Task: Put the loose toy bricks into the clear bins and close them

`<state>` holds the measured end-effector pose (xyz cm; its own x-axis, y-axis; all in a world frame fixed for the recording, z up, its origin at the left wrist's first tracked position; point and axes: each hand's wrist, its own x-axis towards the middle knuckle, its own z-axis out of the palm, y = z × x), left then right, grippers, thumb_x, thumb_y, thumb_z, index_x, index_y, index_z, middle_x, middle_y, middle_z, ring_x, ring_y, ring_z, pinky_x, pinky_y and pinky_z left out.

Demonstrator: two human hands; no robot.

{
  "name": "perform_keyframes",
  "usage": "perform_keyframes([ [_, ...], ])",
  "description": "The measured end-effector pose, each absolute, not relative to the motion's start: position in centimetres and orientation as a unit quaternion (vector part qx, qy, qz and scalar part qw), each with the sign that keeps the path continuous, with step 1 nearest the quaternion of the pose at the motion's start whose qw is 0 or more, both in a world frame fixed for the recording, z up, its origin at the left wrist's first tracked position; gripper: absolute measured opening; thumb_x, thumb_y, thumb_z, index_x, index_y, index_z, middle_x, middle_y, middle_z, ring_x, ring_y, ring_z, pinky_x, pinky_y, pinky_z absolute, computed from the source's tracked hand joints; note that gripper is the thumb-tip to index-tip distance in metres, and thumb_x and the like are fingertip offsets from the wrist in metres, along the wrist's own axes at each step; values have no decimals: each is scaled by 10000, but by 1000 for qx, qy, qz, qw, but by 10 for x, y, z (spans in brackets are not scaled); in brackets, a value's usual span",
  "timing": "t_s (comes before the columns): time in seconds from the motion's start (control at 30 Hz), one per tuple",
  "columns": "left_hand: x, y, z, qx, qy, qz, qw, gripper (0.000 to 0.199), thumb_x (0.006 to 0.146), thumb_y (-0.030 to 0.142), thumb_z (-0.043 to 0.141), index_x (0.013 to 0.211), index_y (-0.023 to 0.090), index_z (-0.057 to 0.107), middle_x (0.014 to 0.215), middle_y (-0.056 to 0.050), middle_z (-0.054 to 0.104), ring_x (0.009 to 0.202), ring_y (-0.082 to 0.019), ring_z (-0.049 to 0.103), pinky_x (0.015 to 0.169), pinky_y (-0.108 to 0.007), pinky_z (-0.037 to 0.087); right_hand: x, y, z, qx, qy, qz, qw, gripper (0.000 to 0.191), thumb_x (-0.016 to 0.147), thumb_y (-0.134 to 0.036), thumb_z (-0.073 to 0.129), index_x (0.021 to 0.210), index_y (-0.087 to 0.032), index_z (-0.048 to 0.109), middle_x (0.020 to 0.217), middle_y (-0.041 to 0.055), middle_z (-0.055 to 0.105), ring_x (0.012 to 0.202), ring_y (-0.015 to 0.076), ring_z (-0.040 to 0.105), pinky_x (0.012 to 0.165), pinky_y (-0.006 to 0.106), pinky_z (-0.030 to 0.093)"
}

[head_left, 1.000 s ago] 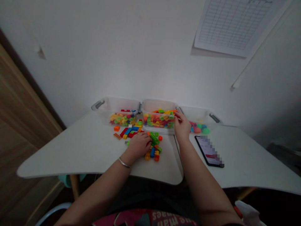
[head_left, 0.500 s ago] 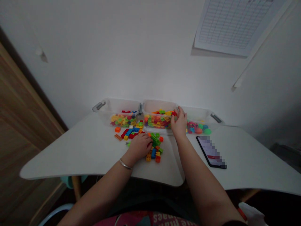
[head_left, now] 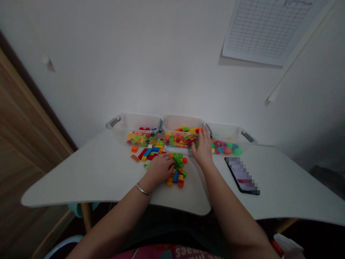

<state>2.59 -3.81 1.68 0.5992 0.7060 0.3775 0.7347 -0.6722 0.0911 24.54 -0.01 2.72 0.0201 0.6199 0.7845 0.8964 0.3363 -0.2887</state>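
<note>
My left hand rests on the pile of coloured bricks on the white table; its fingers curl over bricks, and what lies under them is hidden. A green brick piece shows just right of its fingertips, with a blue brick nearer me. My right hand is at the front right corner of the middle clear bin, fingers apart and pointing away from me, with nothing visible in its grasp. That bin holds many coloured bricks.
The left clear bin holds yellow and green pieces. In the right clear bin are round coloured pieces. A phone lies right of my right forearm. A printed sheet hangs on the wall.
My right hand has moved slightly down and left, from above the middle bin's right edge to its front corner, and its fingers have straightened. My left hand has stayed in place.
</note>
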Motion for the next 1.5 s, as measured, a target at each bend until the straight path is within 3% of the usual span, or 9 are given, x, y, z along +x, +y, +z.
perform_keyframes([
  [0.17,26,-39,17,-890,-407,-202,34,189,883,225,531,887,171,712,947,-96,704,1009,-246,606,933,-406,482,237,-22,20,-518,-700,-131,474,506,881,-241,479,1380,-160,461,1448,160,452,1381,287,358,1140,546,311],
  [0.27,26,-40,17,-890,-405,-209,30,180,877,220,538,878,171,712,942,-100,699,1004,-247,605,924,-405,484,235,-32,13,-488,-743,-86,449,365,876,-204,497,1225,-206,602,1311,127,572,1251,261,489,1091,499,391],
  [0.4,27,-41,18,-887,-415,-203,27,180,878,220,541,883,171,714,945,-97,697,988,-242,609,905,-395,489,237,-35,-2,-474,-781,-13,406,306,837,-123,525,1082,-226,679,1240,94,627,1183,238,545,1058,460,436],
  [0.77,26,-42,21,-894,-404,-188,40,154,874,218,559,884,183,709,939,-73,706,971,-231,607,907,-382,483,242,-28,-23,-485,-795,83,354,360,791,-65,558,1070,-233,711,1141,65,708,1101,215,633,1027,443,475],
  [1.27,25,-42,18,-892,-408,-193,29,168,885,230,548,891,172,705,940,-80,696,983,-236,603,907,-389,489,242,-29,-22,-538,-769,55,341,291,761,-72,560,996,-182,691,1033,88,712,1006,240,634,955,428,494],
  [1.5,25,-41,18,-891,-410,-194,30,157,881,225,563,903,173,709,960,-84,701,1009,-233,605,930,-385,482,239,-30,-18,-535,-736,38,412,328,768,-119,513,1072,-170,624,1025,113,662,977,247,613,895,425,522],
])
